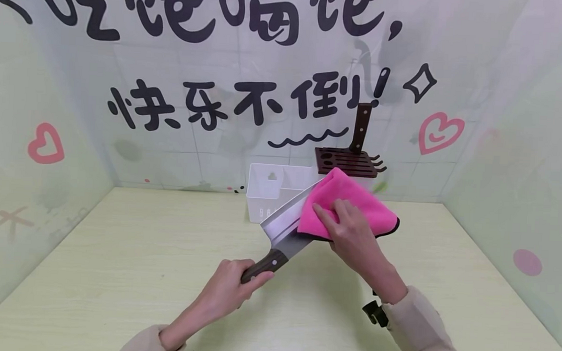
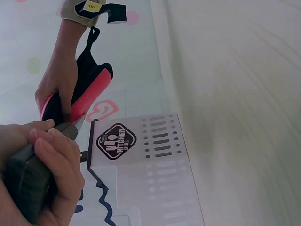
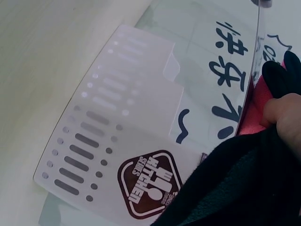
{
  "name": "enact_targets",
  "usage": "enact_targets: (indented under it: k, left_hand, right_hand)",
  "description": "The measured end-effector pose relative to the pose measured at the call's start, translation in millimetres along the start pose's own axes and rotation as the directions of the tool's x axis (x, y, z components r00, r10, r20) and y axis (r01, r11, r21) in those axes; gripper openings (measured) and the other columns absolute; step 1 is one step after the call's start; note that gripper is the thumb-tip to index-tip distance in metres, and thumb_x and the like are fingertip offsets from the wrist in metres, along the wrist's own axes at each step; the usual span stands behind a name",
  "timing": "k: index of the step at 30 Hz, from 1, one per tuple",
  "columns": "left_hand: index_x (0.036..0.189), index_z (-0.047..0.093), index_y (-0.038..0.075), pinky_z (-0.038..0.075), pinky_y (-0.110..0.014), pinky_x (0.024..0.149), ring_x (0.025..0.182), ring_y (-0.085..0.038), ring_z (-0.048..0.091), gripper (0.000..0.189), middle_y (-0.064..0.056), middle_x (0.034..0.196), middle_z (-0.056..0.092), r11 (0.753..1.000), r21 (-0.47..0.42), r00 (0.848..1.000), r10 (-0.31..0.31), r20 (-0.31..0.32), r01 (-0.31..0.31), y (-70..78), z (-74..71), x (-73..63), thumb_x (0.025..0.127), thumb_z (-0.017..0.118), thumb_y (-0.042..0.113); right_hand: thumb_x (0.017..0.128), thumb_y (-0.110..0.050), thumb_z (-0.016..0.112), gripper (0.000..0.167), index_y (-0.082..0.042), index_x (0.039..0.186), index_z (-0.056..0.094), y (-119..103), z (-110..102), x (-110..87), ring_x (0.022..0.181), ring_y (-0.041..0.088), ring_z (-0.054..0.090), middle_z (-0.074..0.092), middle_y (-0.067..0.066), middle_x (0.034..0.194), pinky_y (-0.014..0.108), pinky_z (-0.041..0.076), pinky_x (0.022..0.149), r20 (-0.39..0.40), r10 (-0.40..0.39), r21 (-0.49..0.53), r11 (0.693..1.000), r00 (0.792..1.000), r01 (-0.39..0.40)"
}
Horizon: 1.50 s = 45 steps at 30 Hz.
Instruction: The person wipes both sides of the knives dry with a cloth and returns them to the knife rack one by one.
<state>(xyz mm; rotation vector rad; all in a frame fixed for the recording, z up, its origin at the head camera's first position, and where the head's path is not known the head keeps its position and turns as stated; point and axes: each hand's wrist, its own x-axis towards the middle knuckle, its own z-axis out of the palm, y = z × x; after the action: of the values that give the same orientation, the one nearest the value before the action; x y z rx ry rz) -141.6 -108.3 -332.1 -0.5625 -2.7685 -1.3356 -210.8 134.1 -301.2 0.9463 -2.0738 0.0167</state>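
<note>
In the head view my left hand (image 1: 224,291) grips the dark brown handle of a cleaver (image 1: 282,224), whose broad blade points up and to the right. A pink cloth (image 1: 341,191) with black edging is folded over the far part of the blade and hides it. My right hand (image 1: 355,239) holds the cloth against the blade, fingers and thumb bent into the fabric. From the left wrist view, the right hand (image 2: 59,80) pinches the folded cloth (image 2: 91,92), which shows a black side and a pink one.
Behind the cleaver, against the back wall, stands a white holder (image 1: 263,188) with slots and a kitchen logo. Its brown slotted top (image 1: 345,163) has hooks at the right and carries an upright knife handle (image 1: 362,128). Printed walls border the pale wooden table (image 1: 131,263).
</note>
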Motion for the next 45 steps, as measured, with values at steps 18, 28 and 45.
enact_targets:
  k: [18,28,45]
  left_hand:
    - [0.066,0.054,0.007,0.027,-0.017,0.032,0.036,-0.003,0.037,0.042,0.006,0.046,0.042,0.999,-0.035,0.999,-0.021,0.041,0.022,-0.6,0.4,3.1,0.083,0.056,0.045]
    - [0.063,0.051,0.007,0.027,-0.018,0.032,0.036,-0.002,0.037,0.038,0.006,0.046,0.041,0.999,-0.043,0.999,-0.006,0.042,0.008,0.6,0.2,4.5,0.085,0.057,0.039]
    - [0.067,0.053,0.004,0.030,-0.017,0.032,0.037,-0.004,0.038,0.030,0.004,0.048,0.042,0.998,-0.070,0.997,-0.007,0.071,0.012,1.0,-2.3,5.1,0.087,0.056,0.026]
  right_hand:
    - [0.063,-0.010,0.078,0.049,-0.008,0.109,0.061,-33,-3,5.9,0.074,0.021,0.049,0.051,0.011,0.083,0.027,0.046,0.061,0.040,-0.106,-0.021,0.994,0.994,0.107]
    - [0.069,-0.008,0.071,0.043,-0.010,0.110,0.060,-44,-5,7.2,0.072,0.020,0.045,0.049,0.009,0.082,0.024,0.043,0.061,0.062,-0.155,-0.007,0.988,0.986,0.156]
    - [0.067,-0.009,0.073,0.048,-0.010,0.113,0.059,-47,-8,3.9,0.077,0.020,0.047,0.051,0.009,0.086,0.025,0.045,0.065,0.094,-0.164,0.042,0.986,0.982,0.161]
